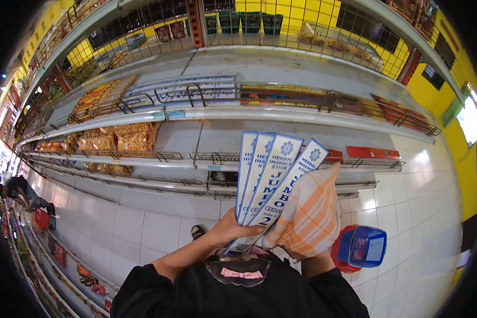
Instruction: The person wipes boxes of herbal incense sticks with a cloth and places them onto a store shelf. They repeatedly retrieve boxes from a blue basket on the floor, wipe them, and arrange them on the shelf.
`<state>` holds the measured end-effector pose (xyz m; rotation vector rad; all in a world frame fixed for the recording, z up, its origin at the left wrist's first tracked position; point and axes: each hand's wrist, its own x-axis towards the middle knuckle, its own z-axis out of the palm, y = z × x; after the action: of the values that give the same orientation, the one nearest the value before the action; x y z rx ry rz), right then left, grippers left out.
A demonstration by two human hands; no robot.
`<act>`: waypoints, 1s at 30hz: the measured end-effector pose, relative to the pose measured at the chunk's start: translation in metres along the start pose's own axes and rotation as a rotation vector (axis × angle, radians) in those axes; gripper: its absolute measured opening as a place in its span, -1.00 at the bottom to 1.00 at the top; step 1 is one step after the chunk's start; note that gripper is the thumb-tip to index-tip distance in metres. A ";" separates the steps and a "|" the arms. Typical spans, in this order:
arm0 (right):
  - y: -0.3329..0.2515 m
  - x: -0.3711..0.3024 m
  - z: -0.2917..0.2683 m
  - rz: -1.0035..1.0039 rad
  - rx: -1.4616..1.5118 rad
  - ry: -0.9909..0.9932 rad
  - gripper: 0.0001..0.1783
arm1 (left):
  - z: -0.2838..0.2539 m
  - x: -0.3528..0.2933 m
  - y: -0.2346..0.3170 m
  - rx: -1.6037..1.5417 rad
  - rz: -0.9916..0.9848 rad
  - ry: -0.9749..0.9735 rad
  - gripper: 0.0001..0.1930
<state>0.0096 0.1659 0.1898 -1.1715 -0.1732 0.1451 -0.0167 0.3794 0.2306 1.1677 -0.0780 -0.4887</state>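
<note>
Several long, flat white-and-blue incense stick packs (274, 177) are fanned out upright in front of my chest. My left hand (232, 230) is closed round their lower ends, with the thumb across the front. An orange-and-white checked cloth (308, 214) covers my right hand (318, 262), so only the part near the wrist shows. The cloth lies against the rightmost pack. Its fingers are hidden under the fabric, which bunches around them.
Ahead stands a metal shelf rack (217, 113) with wire guards. It bears white-blue packs (183, 89), dark flat incense packs (286, 96), bagged snacks (135, 139) and a red pack (372, 152). A blue-and-red basket (368, 246) sits on the tiles at right. Far left, a person (24, 192) crouches.
</note>
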 end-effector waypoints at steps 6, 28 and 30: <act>-0.003 0.021 0.008 -0.077 -0.143 -0.042 -0.54 | -0.021 -0.008 -0.002 0.144 0.098 0.034 -0.53; -0.022 0.093 0.034 -0.424 -0.814 0.056 -0.56 | -0.049 -0.006 0.009 0.345 0.119 -0.007 -0.54; -0.010 0.059 0.045 -0.436 -0.865 -0.020 -0.56 | -0.051 -0.004 0.008 0.332 0.145 -0.015 -0.54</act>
<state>0.0576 0.2150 0.2193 -1.9555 -0.5383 -0.3391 -0.0024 0.4270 0.2181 1.4708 -0.2629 -0.3636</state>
